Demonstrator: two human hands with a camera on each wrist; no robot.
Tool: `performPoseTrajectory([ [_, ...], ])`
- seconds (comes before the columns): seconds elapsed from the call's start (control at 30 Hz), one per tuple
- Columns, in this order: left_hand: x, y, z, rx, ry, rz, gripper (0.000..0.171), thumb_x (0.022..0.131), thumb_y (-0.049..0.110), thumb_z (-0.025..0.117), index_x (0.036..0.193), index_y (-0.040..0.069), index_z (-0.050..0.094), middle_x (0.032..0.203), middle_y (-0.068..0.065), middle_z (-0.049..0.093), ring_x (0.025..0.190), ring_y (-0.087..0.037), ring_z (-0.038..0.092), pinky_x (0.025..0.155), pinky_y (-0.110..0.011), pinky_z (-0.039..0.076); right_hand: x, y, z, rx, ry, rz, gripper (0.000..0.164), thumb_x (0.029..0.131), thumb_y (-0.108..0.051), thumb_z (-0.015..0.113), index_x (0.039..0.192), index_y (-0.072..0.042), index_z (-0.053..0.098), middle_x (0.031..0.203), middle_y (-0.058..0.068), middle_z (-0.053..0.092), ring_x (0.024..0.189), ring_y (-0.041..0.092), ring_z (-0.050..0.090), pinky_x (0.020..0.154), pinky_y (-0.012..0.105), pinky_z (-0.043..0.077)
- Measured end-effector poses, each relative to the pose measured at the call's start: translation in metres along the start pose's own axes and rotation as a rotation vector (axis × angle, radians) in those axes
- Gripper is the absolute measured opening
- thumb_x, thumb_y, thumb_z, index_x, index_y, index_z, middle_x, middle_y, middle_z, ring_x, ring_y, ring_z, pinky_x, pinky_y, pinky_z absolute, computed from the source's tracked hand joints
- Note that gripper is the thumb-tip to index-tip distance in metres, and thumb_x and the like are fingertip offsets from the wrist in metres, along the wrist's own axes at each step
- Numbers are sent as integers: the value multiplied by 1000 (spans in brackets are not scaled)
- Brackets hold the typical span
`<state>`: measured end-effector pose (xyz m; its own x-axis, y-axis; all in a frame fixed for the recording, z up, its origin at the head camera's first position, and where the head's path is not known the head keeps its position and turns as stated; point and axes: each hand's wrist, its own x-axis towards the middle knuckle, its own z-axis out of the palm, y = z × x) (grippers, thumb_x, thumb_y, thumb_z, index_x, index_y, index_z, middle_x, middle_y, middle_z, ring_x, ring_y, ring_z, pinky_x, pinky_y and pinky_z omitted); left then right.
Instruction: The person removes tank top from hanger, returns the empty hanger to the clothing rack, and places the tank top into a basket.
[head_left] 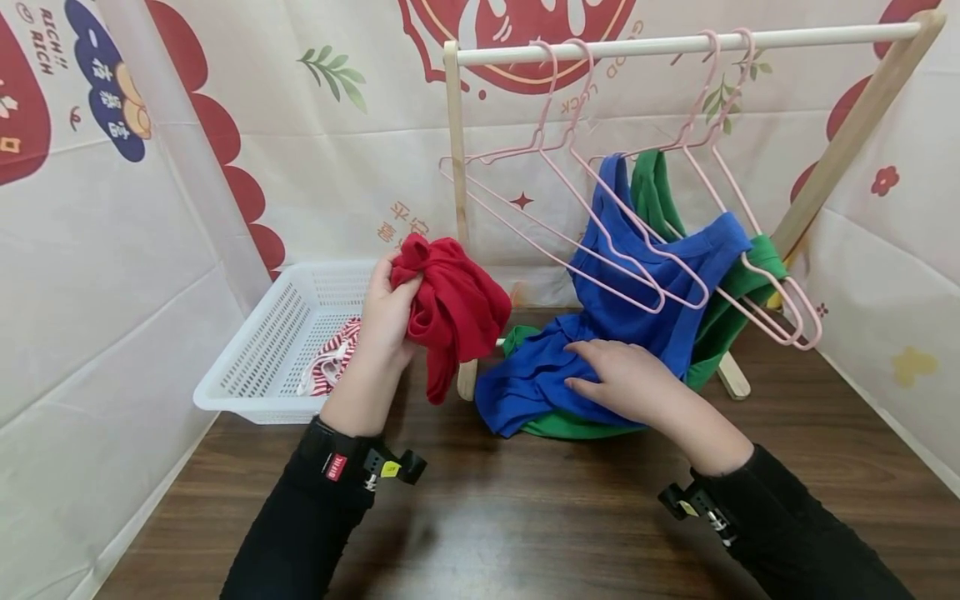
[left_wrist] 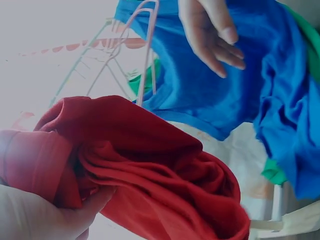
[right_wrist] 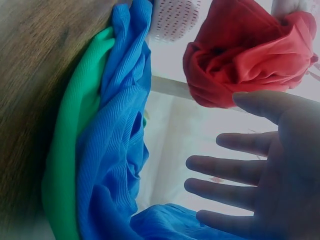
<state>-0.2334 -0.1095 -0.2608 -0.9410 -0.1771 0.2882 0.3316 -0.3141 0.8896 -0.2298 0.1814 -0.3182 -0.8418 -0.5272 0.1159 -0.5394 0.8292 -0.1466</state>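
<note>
A bunched red garment (head_left: pixel 457 304) is held up by my left hand (head_left: pixel 387 321), thumb and fingers pinching its folds; in the left wrist view the thumb presses into the red cloth (left_wrist: pixel 165 175). My right hand (head_left: pixel 632 382) is in front of a blue garment (head_left: pixel 637 283), and the right wrist view shows its fingers spread and straight with nothing held. That blue garment hangs from a pink hanger, its lower part drooping to the table. Behind it a green garment (head_left: pixel 716 342) hangs too. Two bare pink hangers (head_left: pixel 600 221) are on the rack's left side.
A clothes rack with a white rail (head_left: pixel 675 42) and wooden legs stands on the dark wooden table (head_left: pixel 480 517). To the left sits a white perforated basket (head_left: pixel 255 367) with a red-and-white striped cloth (head_left: pixel 333 358) inside. Printed fabric walls enclose the back and sides.
</note>
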Motion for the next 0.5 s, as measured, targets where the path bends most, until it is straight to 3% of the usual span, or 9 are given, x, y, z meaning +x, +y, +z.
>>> performPoseTrajectory([
  [0.23,-3,25,-13,-124,-29,26,31,89,5,49,119,13,45,126,-11,44,111,-25,47,84,-30,47,-1,-3,-1,-10,2,-1,52,86,-44,55,127,-13,46,123,13,53,112,28,46,91,55,40],
  [0.5,-4,52,-31,-178,15,69,32,88,7,53,118,13,46,127,-11,43,114,-24,44,85,-30,47,-4,-7,-1,-17,14,-13,54,86,-47,53,127,-13,46,123,12,53,111,27,47,90,54,41],
])
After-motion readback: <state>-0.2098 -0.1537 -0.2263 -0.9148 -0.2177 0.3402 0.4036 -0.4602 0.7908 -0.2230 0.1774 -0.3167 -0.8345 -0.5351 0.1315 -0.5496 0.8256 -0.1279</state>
